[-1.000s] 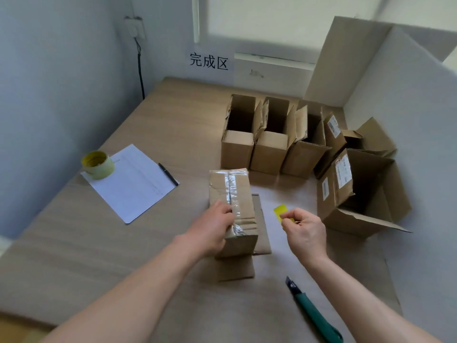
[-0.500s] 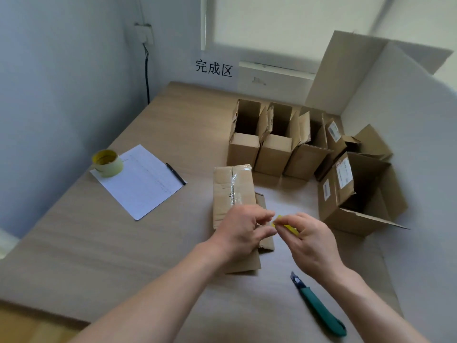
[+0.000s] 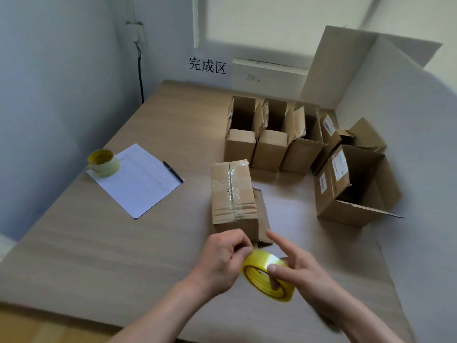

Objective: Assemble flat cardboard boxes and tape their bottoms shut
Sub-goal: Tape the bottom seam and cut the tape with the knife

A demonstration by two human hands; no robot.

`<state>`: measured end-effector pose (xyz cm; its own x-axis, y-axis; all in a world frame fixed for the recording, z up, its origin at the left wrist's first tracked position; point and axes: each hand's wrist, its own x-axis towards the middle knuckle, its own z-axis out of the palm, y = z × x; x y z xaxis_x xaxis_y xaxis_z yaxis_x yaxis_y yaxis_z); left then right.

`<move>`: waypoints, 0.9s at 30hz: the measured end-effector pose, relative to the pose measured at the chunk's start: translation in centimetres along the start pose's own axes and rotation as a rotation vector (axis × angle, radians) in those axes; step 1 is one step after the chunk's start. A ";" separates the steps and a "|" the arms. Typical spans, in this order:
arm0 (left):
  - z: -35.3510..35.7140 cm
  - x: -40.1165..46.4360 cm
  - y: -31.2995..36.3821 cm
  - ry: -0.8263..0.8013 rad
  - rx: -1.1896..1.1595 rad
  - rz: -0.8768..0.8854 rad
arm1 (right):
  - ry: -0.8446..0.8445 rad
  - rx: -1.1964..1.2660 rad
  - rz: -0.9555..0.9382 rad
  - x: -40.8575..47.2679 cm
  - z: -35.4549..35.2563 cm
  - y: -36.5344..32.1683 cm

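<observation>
Taped box (image 3: 233, 194) lies on the table (image 3: 99, 243), near centre, just beyond both hands. Its upward face is creased brown cardboard with a strip of clear tape running lengthwise down the seam; the tape looks wrinkled at the near end. One loose flap (image 3: 262, 214) sticks out along the right side.

Tape roll (image 3: 268, 276), yellow, sits between the hands, in front of the box's near end. Right hand (image 3: 304, 271) carries it: thumb on the outer band, one finger through the core, index finger extended toward the box. Left hand (image 3: 220, 258) has its fingers curled, pinching at the roll's top edge; what exactly it pinches is too small to tell.

Open room: bare tabletop to the left of the box and in front of the left hand. To the right, a large open box (image 3: 351, 191) with white labels stands near. Behind, a row of upright open boxes (image 3: 269, 142) stands close, with a narrow gap between them and the taped box.

Far left: a sheet of paper (image 3: 138, 179), a second tape roll (image 3: 103, 162) on its corner, a pen (image 3: 173, 171) at its right edge. Table is light wood-grain. Pale walls; a sign with three characters (image 3: 207, 66) on the back wall; a cable (image 3: 140, 70) hangs from a wall socket. A grey board (image 3: 395, 107) stands on the right.
</observation>
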<state>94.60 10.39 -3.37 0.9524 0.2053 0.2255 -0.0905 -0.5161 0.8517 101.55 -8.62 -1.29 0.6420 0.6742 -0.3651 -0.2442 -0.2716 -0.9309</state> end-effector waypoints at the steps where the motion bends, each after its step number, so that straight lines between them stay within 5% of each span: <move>1: -0.2 -0.5 -0.3 0.027 -0.038 -0.055 | -0.020 0.042 0.011 -0.2 -0.3 -0.1; 4: -0.9 -1.4 -1.6 0.132 -0.115 -0.213 | -0.095 0.073 0.052 -0.3 -0.7 -1.3; 5: -1.0 -1.7 -2.0 0.160 -0.120 -0.249 | -0.083 -0.104 0.030 0.0 -0.8 -1.7; 8: -0.9 -1.8 -3.1 0.270 -0.144 -0.365 | 0.126 -1.363 -0.162 1.5 -1.1 -3.2; 9: -0.9 -1.6 -3.4 0.302 -0.144 -0.390 | 0.224 -1.534 -0.235 2.1 -0.8 -3.7; 27: 0.0 2.9 -7.0 0.454 0.018 -0.612 | 0.292 -1.628 -0.231 10.8 -0.1 -3.4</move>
<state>98.03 14.60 -8.73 0.6176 0.7790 -0.1084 0.4231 -0.2128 0.8808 109.36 -0.49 -2.06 0.7051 0.7078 -0.0429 0.7084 -0.7002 0.0886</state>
